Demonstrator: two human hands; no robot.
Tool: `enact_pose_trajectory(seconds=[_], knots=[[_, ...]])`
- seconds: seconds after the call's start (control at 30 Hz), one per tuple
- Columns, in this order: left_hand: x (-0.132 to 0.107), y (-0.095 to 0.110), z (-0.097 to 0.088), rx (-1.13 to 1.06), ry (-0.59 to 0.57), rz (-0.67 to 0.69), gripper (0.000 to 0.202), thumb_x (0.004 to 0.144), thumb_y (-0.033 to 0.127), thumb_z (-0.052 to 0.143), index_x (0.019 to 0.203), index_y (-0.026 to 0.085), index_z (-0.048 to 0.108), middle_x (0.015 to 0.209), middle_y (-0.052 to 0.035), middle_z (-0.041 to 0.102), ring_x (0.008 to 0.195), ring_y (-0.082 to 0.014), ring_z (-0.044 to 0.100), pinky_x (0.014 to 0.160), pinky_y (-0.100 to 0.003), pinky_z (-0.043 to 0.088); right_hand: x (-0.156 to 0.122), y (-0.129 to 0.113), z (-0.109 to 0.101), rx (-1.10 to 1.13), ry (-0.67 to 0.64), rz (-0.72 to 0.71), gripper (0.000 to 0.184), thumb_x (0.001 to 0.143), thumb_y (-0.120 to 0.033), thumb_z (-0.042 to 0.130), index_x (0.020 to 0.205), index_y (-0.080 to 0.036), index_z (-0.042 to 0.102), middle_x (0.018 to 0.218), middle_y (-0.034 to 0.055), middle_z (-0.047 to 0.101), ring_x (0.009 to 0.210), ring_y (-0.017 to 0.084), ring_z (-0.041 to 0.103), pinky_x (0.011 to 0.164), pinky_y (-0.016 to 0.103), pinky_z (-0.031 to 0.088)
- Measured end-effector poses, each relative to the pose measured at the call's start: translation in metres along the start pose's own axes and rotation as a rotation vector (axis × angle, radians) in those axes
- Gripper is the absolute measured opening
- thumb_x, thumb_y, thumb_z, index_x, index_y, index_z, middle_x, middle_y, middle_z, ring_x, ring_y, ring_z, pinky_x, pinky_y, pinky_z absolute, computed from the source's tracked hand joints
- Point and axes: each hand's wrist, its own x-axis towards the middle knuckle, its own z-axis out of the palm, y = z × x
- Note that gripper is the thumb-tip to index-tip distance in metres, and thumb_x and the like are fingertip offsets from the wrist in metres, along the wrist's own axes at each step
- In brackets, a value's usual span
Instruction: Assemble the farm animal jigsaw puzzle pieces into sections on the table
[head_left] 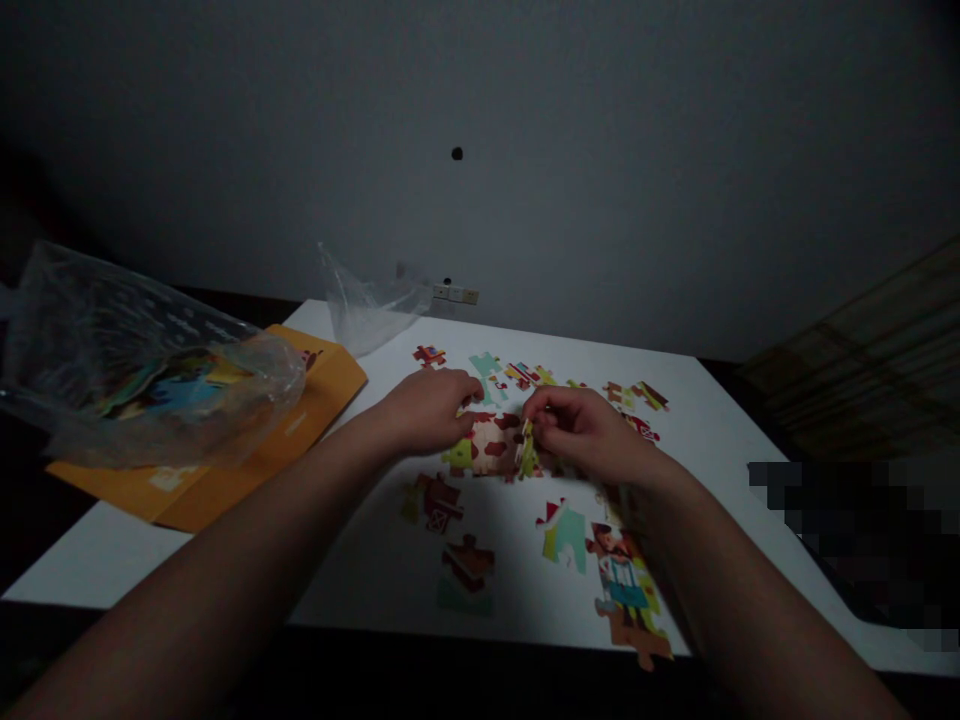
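On the white table [375, 570] lies a joined section of jigsaw pieces [491, 445] with a brown-spotted cow pattern. My left hand [433, 408] is at its upper left edge, with curled fingers apart from the thumb and the thumb by the section. At the section's right end, my right hand [581, 428] pinches a yellow-green puzzle piece [529, 452], which is tilted up from the table. Below them are a red barn piece [441, 503], a brown and green piece [468, 575], a pale green piece [566, 535] and a joined strip showing a figure [628, 590].
More loose pieces [525, 374] lie beyond my hands. At the left, a clear plastic bag [172, 380] with printed pieces inside rests on an orange folder [330, 385]. Another clear bag [371, 310] stands at the back edge, near a wall [600, 200] with a socket [455, 294].
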Motion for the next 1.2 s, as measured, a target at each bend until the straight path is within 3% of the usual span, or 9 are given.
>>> enact_pose_trajectory(seconds=[0.1, 0.23, 0.4, 0.57, 0.7, 0.87, 1.0, 1.1, 1.2], knots=[[-0.001, 0.000, 0.002, -0.069, -0.026, 0.016, 0.053, 0.090, 0.036, 0.074, 0.140, 0.019, 0.074, 0.134, -0.0173, 0.080, 0.121, -0.0361, 0.075, 0.102, -0.046, 0.055, 0.011, 0.014, 0.001, -0.040, 0.165, -0.068, 0.025, 0.086, -0.037, 0.083, 0.108, -0.026, 0.077, 0.077, -0.0022, 0.063, 0.066, 0.015, 0.055, 0.060, 0.031, 0.046], [-0.003, 0.000, 0.005, -0.180, -0.048, 0.013, 0.064, 0.086, 0.033, 0.078, 0.148, 0.021, 0.069, 0.121, -0.0120, 0.081, 0.107, -0.0320, 0.075, 0.093, -0.042, 0.055, 0.021, 0.029, 0.000, -0.097, 0.258, -0.123, 0.029, 0.093, -0.044, 0.081, 0.116, -0.027, 0.078, 0.097, 0.0058, 0.078, 0.086, 0.022, 0.072, 0.082, 0.040, 0.060], [-0.003, 0.004, 0.008, -0.259, 0.003, 0.039, 0.065, 0.090, 0.030, 0.076, 0.154, 0.023, 0.064, 0.128, -0.0126, 0.080, 0.112, -0.0314, 0.074, 0.098, -0.045, 0.055, 0.025, 0.034, -0.001, -0.311, 0.334, -0.180, 0.020, 0.104, -0.040, 0.070, 0.118, -0.029, 0.079, 0.120, 0.0096, 0.084, 0.113, 0.030, 0.078, 0.105, 0.052, 0.059], [0.002, 0.014, 0.015, -0.587, 0.103, 0.024, 0.041, 0.101, 0.039, 0.073, 0.137, 0.022, 0.071, 0.114, -0.0089, 0.081, 0.100, -0.0249, 0.075, 0.089, -0.040, 0.057, 0.026, 0.026, 0.012, -0.219, 0.325, -0.192, 0.027, 0.099, -0.040, 0.075, 0.123, -0.028, 0.076, 0.112, 0.0087, 0.083, 0.094, 0.026, 0.078, 0.090, 0.046, 0.062], [0.010, 0.014, 0.021, -0.866, 0.132, -0.058, 0.029, 0.098, 0.028, 0.074, 0.126, 0.020, 0.074, 0.091, -0.0030, 0.076, 0.079, -0.0182, 0.070, 0.070, -0.032, 0.052, 0.028, 0.026, 0.019, -0.143, 0.340, -0.165, 0.033, 0.096, -0.045, 0.078, 0.122, -0.027, 0.073, 0.099, 0.0073, 0.079, 0.085, 0.024, 0.074, 0.077, 0.040, 0.060], [0.019, 0.005, 0.020, -1.036, 0.210, -0.228, 0.030, 0.094, 0.017, 0.073, 0.123, 0.021, 0.073, 0.092, -0.0012, 0.073, 0.080, -0.0169, 0.075, 0.077, -0.032, 0.057, 0.028, 0.032, 0.018, -0.159, 0.257, -0.124, 0.039, 0.095, -0.040, 0.076, 0.131, -0.026, 0.067, 0.099, 0.0052, 0.077, 0.082, 0.020, 0.073, 0.076, 0.038, 0.060], [0.019, 0.000, 0.017, -0.889, 0.218, -0.342, 0.017, 0.088, 0.018, 0.078, 0.102, 0.021, 0.069, 0.082, 0.0011, 0.068, 0.074, -0.0180, 0.072, 0.069, -0.032, 0.053, 0.030, 0.034, 0.020, -0.298, 0.253, -0.150, 0.039, 0.100, -0.034, 0.070, 0.137, -0.023, 0.068, 0.109, 0.0084, 0.080, 0.090, 0.022, 0.077, 0.085, 0.041, 0.061], [0.013, -0.003, 0.011, -0.582, 0.186, -0.298, 0.012, 0.086, 0.024, 0.080, 0.091, 0.022, 0.070, 0.079, 0.0002, 0.070, 0.073, -0.0189, 0.067, 0.067, -0.032, 0.045, 0.034, 0.038, 0.021, -0.475, 0.253, -0.191, 0.041, 0.101, -0.030, 0.070, 0.141, -0.023, 0.070, 0.119, 0.0121, 0.083, 0.108, 0.028, 0.079, 0.101, 0.049, 0.060], [0.008, -0.004, 0.004, -0.365, 0.159, -0.291, 0.007, 0.089, 0.027, 0.078, 0.092, 0.022, 0.074, 0.084, -0.0022, 0.076, 0.078, -0.0206, 0.070, 0.071, -0.034, 0.045, 0.037, 0.045, 0.021, -0.632, 0.237, -0.280, 0.038, 0.101, -0.025, 0.071, 0.139, -0.024, 0.075, 0.132, 0.0146, 0.083, 0.125, 0.033, 0.075, 0.112, 0.054, 0.056]])
